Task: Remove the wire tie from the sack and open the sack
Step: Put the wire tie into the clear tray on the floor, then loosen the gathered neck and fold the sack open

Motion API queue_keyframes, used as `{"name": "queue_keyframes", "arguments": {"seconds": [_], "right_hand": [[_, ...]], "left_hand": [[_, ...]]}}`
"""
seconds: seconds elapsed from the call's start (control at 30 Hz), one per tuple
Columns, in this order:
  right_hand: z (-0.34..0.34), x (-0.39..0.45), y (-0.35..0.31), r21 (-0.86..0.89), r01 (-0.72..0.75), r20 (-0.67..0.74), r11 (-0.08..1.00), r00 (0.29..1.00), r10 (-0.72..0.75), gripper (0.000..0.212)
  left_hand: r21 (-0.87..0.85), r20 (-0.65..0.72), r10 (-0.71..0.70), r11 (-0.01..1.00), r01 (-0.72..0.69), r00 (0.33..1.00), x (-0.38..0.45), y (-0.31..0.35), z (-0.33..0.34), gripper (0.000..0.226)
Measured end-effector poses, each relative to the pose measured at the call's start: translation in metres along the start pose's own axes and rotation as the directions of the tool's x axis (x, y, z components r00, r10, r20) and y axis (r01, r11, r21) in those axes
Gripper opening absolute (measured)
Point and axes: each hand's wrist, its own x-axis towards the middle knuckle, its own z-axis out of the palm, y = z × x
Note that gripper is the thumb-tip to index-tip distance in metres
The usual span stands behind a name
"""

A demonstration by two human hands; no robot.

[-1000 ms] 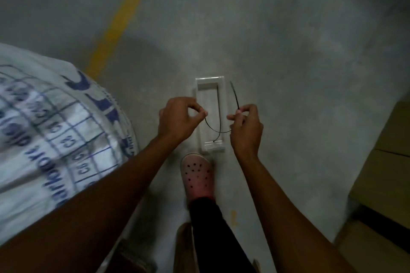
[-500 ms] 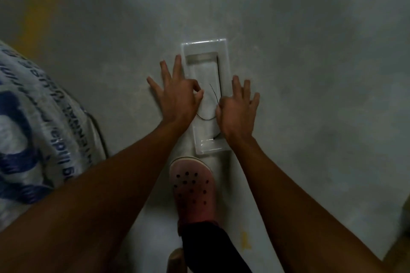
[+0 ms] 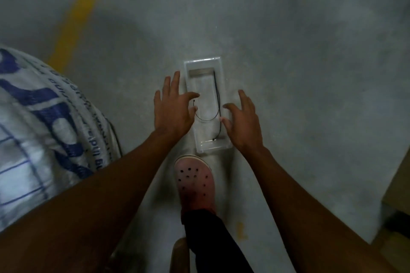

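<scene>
A thin black wire tie (image 3: 217, 104) lies curved inside a clear plastic tray (image 3: 223, 68) on the concrete floor. My left hand (image 3: 172, 107) hovers at the tray's left side with fingers spread and nothing in it. My right hand (image 3: 243, 121) hovers at the tray's right side, fingers apart and also holding nothing. Neither hand touches the wire. The white woven sack (image 3: 42, 131) with blue print fills the left edge of the view; its mouth is out of sight.
My foot in a pink perforated clog (image 3: 195, 182) stands just below the tray. A yellow painted line (image 3: 77, 15) runs across the floor at upper left. Cardboard boxes (image 3: 397, 193) sit at the right edge.
One second ago both hands pinched the wire tie above the tray. They lowered it into the tray, let go, and have now lifted slightly with fingers spread.
</scene>
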Motion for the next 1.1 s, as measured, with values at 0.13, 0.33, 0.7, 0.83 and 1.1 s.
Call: {"name": "queue_keyframes", "arguments": {"seconds": [0.13,0.33,0.7,0.83,1.1], "right_hand": [[-0.063,-0.012,-0.031,-0.050,0.083,0.190,0.995,0.979,-0.073,0.085],[-0.174,-0.011,-0.135,-0.145,0.289,0.258,0.946,0.934,-0.246,0.120],[-0.253,-0.048,-0.413,-0.119,0.677,0.241,0.726,0.729,-0.641,0.115],[-0.224,-0.092,-0.501,-0.054,0.795,0.317,0.604,0.588,-0.745,0.112],[-0.144,-0.192,-0.581,0.065,0.887,0.521,0.457,0.360,-0.774,0.117]], "left_hand": [[0.117,0.184,0.109,0.984,-0.131,0.977,-0.015,0.006,-0.070,0.078],[0.228,0.120,0.161,0.956,-0.185,0.980,-0.031,0.009,-0.216,0.100],[0.212,-0.197,0.129,0.974,-0.087,0.972,-0.180,-0.130,-0.450,0.109],[0.144,-0.246,-0.004,0.989,0.040,0.969,-0.274,-0.208,-0.477,0.107],[-0.125,-0.265,-0.239,0.969,0.212,0.934,-0.419,-0.294,-0.452,0.108]]}}
